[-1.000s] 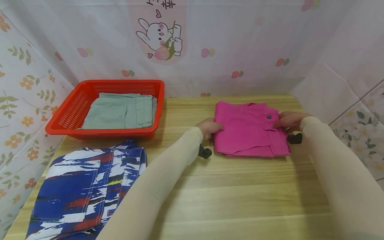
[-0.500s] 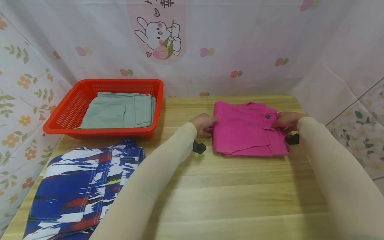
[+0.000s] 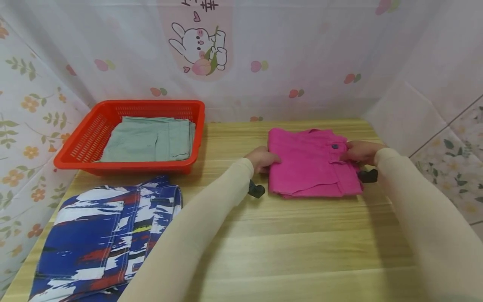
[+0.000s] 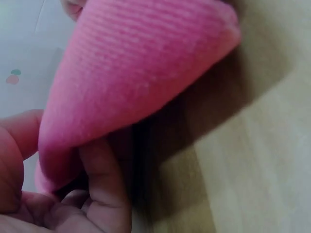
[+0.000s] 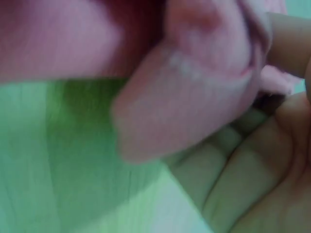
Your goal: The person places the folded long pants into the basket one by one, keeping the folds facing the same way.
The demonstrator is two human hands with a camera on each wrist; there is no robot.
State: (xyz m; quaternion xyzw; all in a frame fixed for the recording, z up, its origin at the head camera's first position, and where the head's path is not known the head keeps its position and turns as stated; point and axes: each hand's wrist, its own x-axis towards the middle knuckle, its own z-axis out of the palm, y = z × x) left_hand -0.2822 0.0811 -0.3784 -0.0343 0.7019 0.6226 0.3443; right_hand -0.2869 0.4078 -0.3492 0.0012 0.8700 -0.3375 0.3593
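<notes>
Bright pink trousers (image 3: 307,163), folded into a flat rectangle with a dark button at the upper right, lie toward the back right of the table. At their left edge my left hand (image 3: 262,159) pinches the fold; in the left wrist view the thumb is on one side of the pink cloth (image 4: 131,63) and the fingers curl under it. My right hand (image 3: 360,152) grips the waistband end on the right, thumb on top. Its fingers pass beneath the cloth (image 5: 184,107) in the right wrist view.
A red plastic basket (image 3: 130,165) at the back left holds folded grey-green trousers (image 3: 147,140). In front of it lies a folded blue, white and red patterned garment (image 3: 98,239). Printed curtains (image 3: 302,50) stand behind the wooden table (image 3: 294,243) and at both sides.
My left hand drew slightly left off the pink trousers' edge half a second ago and is now back on it, pinching. The right hand keeps its hold.
</notes>
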